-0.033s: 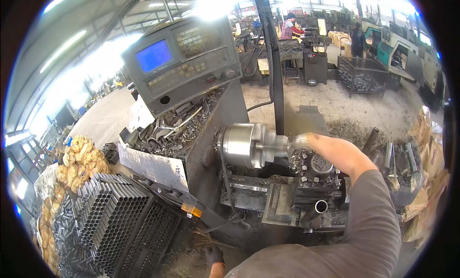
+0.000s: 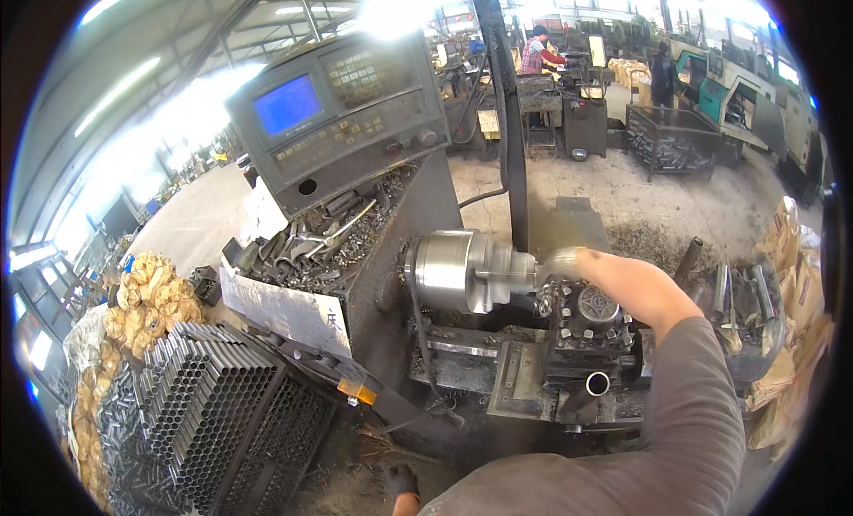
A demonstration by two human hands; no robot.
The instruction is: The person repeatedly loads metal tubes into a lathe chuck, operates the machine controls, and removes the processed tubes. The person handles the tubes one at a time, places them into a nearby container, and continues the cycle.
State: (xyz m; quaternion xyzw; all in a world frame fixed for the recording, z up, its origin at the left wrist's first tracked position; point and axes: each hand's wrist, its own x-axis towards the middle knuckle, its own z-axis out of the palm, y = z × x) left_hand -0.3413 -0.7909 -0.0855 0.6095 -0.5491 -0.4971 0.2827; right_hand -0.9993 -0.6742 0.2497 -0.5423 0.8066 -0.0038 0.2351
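Note:
My right hand (image 2: 560, 265), in a pale glove, reaches over the lathe to the right end of the shiny metal chuck (image 2: 447, 269). It is beside the jaws and above the tool turret (image 2: 597, 304). Blur and the glove's angle hide its fingers, so I cannot see whether anything is in them. Low in the picture, my left hand (image 2: 402, 480) hangs in a dark glove near the floor, away from the machine. Its fingers are too dark to make out. An upright open tube (image 2: 596, 384) stands at the front of the lathe bed.
A control panel (image 2: 338, 116) with a blue screen rises at left, above a tray of tools and metal chips (image 2: 311, 236). Stacked metal tubes (image 2: 209, 409) fill a rack at lower left. Brown paper bundles (image 2: 786, 312) stand at right. Another person (image 2: 536, 54) works far behind.
My left hand sits slightly lower and farther right in the picture. The right hand stays at the chuck's end, still blurred.

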